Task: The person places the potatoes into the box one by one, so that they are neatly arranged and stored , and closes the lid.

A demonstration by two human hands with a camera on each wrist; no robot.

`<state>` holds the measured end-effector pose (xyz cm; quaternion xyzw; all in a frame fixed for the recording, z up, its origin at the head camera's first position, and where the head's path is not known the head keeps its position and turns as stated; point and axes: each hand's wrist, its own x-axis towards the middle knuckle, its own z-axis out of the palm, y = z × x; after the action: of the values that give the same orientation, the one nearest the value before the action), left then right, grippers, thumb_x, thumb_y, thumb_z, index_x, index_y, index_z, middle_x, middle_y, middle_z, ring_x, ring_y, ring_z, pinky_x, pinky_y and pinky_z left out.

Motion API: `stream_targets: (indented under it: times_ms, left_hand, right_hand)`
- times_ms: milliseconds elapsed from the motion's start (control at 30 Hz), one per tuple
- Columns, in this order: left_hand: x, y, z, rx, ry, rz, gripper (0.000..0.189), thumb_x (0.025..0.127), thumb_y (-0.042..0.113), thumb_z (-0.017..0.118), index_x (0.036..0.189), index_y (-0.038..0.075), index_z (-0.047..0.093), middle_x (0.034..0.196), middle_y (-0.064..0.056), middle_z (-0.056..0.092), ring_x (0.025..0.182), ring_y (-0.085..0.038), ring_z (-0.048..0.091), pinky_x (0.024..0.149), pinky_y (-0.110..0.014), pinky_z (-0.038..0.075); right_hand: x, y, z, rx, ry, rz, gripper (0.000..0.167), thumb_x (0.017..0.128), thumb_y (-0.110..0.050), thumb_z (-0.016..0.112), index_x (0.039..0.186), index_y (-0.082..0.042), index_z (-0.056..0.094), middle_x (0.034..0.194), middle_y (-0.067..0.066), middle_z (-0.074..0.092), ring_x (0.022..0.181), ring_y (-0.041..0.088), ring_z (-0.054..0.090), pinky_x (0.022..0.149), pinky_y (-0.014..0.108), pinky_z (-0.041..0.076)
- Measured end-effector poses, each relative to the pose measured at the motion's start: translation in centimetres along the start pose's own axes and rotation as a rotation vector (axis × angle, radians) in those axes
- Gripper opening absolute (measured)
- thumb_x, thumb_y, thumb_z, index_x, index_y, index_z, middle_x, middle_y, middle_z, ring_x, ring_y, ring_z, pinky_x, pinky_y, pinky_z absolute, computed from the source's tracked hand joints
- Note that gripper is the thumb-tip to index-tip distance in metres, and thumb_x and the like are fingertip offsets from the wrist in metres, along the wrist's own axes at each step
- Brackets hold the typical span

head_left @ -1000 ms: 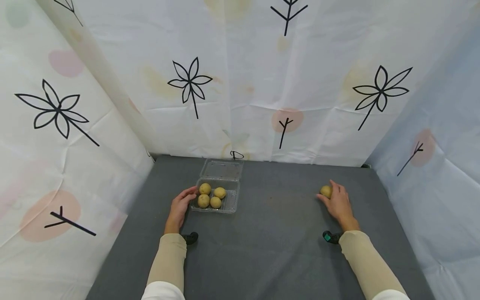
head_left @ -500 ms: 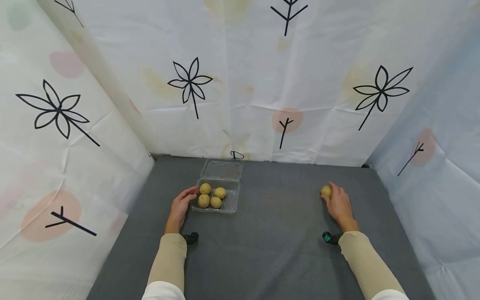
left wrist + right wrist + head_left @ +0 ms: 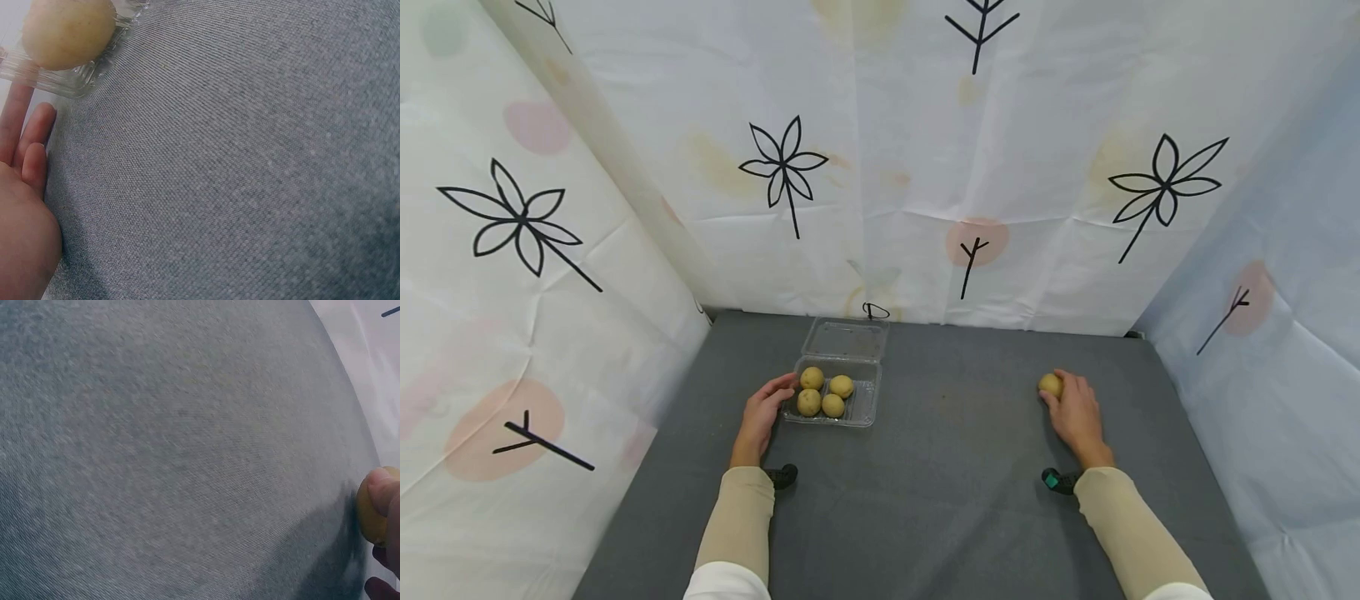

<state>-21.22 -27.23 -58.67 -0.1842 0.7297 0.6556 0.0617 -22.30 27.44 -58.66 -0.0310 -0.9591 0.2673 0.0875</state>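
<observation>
A clear plastic clamshell box [image 3: 867, 408] lies with its lid folded back at the left of the table. Several potatoes [image 3: 808, 402] sit in its left and middle part. My left hand [image 3: 763, 414] rests at the box's left side, fingers fairly straight. In the left wrist view, a fingertip shows by the clear rim, close to one potato [image 3: 70, 31]. Over on the right, my right hand [image 3: 1077, 417] pinches another potato [image 3: 1049, 384] between thumb and fingers. The right wrist view shows the thumb against that potato [image 3: 371, 515], low over the cloth.
A grey cloth [image 3: 925, 500] covers the table. Patterned white curtains [image 3: 910, 167] enclose it at the back and both sides. A small black wire loop [image 3: 875, 312] is by the back edge, behind the lid. Each wrist wears a black band.
My right hand's fingers have closed in round the potato and shifted it very slightly left. The left hand and the box have stayed in place.
</observation>
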Motion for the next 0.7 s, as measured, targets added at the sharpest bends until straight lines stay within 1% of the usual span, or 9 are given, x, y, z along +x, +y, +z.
stream_targets:
  times_ms: [100,200,267,400,600,700]
  left_hand:
    - [0.6,-0.9,0.0,0.003,0.015,0.006,0.043,0.104,0.021,0.058,0.146,0.016,0.057,0.153,-0.015,0.053,0.142,-0.027,0.044,0.120,-0.049,0.030]
    - [0.7,-1.2,0.0,0.018,0.024,0.014,0.043,0.103,0.022,0.059,0.145,0.017,0.058,0.152,-0.013,0.055,0.141,-0.026,0.045,0.119,-0.048,0.032]
    - [0.7,-1.2,0.0,0.023,0.035,0.022,0.042,0.102,0.023,0.060,0.144,0.017,0.059,0.149,-0.011,0.058,0.140,-0.026,0.046,0.118,-0.049,0.033]
    - [0.6,-1.1,0.1,0.021,0.044,0.021,0.042,0.101,0.022,0.060,0.143,0.017,0.060,0.148,-0.011,0.059,0.140,-0.025,0.047,0.119,-0.049,0.032]
    - [0.5,-1.1,0.0,0.016,0.028,0.016,0.042,0.103,0.021,0.058,0.145,0.018,0.058,0.152,-0.012,0.054,0.141,-0.025,0.045,0.119,-0.048,0.031]
    - [0.6,-1.1,0.0,0.012,0.026,0.019,0.042,0.103,0.022,0.059,0.144,0.017,0.059,0.151,-0.012,0.055,0.141,-0.025,0.045,0.119,-0.047,0.031]
  right_hand:
    - [0.0,-0.4,0.3,0.010,0.015,-0.017,0.051,0.101,-0.018,0.064,0.142,0.007,0.048,0.134,0.034,0.051,0.118,0.051,0.049,0.098,0.064,0.039]
    - [0.0,-0.9,0.5,0.018,0.027,-0.044,0.051,0.100,-0.018,0.065,0.142,0.007,0.049,0.132,0.034,0.052,0.117,0.050,0.050,0.098,0.064,0.040]
    - [0.0,-1.3,0.6,0.033,0.032,-0.065,0.051,0.100,-0.018,0.066,0.142,0.007,0.049,0.131,0.033,0.052,0.117,0.049,0.050,0.097,0.063,0.040]
    - [0.2,-2.2,0.4,0.066,0.049,-0.112,0.052,0.099,-0.017,0.066,0.142,0.006,0.049,0.130,0.032,0.053,0.115,0.048,0.051,0.095,0.062,0.042]
    - [0.7,-3.4,0.0,0.101,0.070,-0.162,0.051,0.099,-0.015,0.067,0.142,0.006,0.050,0.128,0.031,0.054,0.113,0.047,0.052,0.092,0.062,0.044]
    - [0.8,-4.0,0.0,0.110,0.070,-0.191,0.051,0.099,-0.013,0.067,0.143,0.005,0.050,0.129,0.031,0.053,0.113,0.047,0.052,0.092,0.062,0.044]
